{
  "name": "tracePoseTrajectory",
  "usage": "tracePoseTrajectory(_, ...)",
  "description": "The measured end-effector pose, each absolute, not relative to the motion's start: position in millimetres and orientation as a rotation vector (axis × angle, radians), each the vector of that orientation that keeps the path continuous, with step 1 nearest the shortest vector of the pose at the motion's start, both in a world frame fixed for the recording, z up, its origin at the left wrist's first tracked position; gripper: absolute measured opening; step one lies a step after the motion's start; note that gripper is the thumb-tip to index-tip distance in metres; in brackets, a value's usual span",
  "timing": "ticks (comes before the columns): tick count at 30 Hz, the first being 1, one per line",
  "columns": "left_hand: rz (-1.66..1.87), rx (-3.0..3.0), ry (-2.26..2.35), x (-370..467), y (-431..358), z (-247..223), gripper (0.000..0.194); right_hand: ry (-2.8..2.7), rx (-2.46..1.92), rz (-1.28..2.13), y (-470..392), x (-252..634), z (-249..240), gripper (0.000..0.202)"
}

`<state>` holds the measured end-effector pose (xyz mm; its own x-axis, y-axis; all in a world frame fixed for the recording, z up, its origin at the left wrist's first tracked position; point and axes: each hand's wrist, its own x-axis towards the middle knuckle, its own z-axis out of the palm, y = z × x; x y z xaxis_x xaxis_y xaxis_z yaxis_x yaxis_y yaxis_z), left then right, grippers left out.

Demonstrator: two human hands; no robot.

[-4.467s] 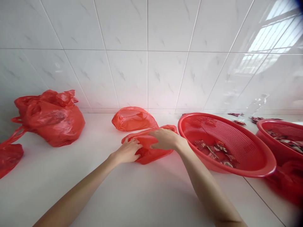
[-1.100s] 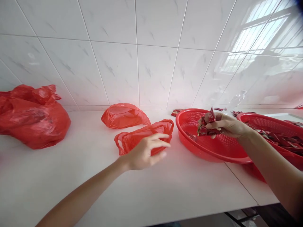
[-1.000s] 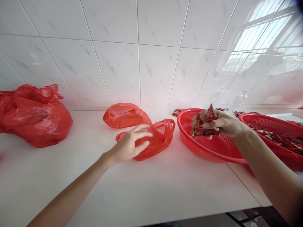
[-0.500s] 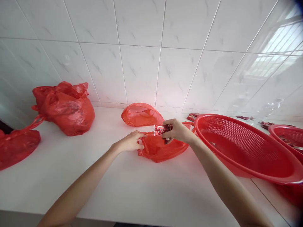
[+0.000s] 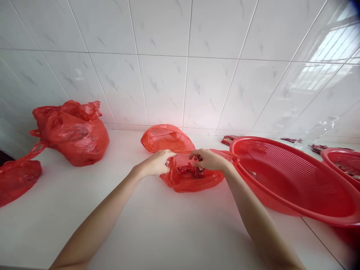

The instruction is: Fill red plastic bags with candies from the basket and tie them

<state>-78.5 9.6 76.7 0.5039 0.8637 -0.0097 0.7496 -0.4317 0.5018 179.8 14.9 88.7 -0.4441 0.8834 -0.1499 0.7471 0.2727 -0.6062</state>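
A thin red plastic bag (image 5: 194, 186) lies on the white counter in front of me, its mouth pulled apart. My left hand (image 5: 159, 164) pinches the bag's rim on the left side. Over the mouth is my right hand (image 5: 207, 159), its thumb and fingers apart. Small red wrapped snack packets (image 5: 183, 169) are inside the bag, and a darker packet (image 5: 199, 172) sits just below my right fingers. Part of a dark wrapper shows in the gap between thumb and fingers; its lower end is hard to make out.
Behind the bag lies another open red bag (image 5: 165, 138). Filled red bags (image 5: 81, 140) stand at the left. A large red perforated basket (image 5: 281, 180) is close on the right, a second basket (image 5: 337, 154) beyond it. Loose packets (image 5: 227, 140) lie along the tiled wall.
My right hand has lowered into the bag's mouth and its fingers have spread, letting packets go into the bag. The left hand stays at the rim; the mouth now gapes wider.
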Motion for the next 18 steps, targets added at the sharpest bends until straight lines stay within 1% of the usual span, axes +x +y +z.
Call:
tracePoseTrajectory(4, 0.341, 2.328, 1.303, -73, 3, 77, 0.076, -2.24, -1.571, 0.904, 16, 188, 92, 0.021)
tracePoseTrajectory(7, 0.368, 2.336, 1.276, -70, -2, 81, 0.075, -2.271, -1.584, 0.875, 16, 193, 95, 0.022)
tracePoseTrajectory(10, 0.416, 2.337, 1.242, -67, -7, 86, 0.073, -2.315, -1.576, 0.858, 15, 195, 95, 0.031)
tracePoseTrajectory(15, 0.444, 2.35, 1.216, -62, -15, 90, 0.07, -2.387, -1.44, 0.864, 11, 196, 93, 0.053)
tracePoseTrajectory(17, 0.443, 2.347, 1.222, -61, -16, 90, 0.07, -2.426, -1.418, 0.806, 9, 196, 95, 0.056)
tracePoseTrajectory(18, 0.44, 2.344, 1.228, -61, -17, 90, 0.071, -2.45, -1.427, 0.764, 8, 196, 97, 0.053)
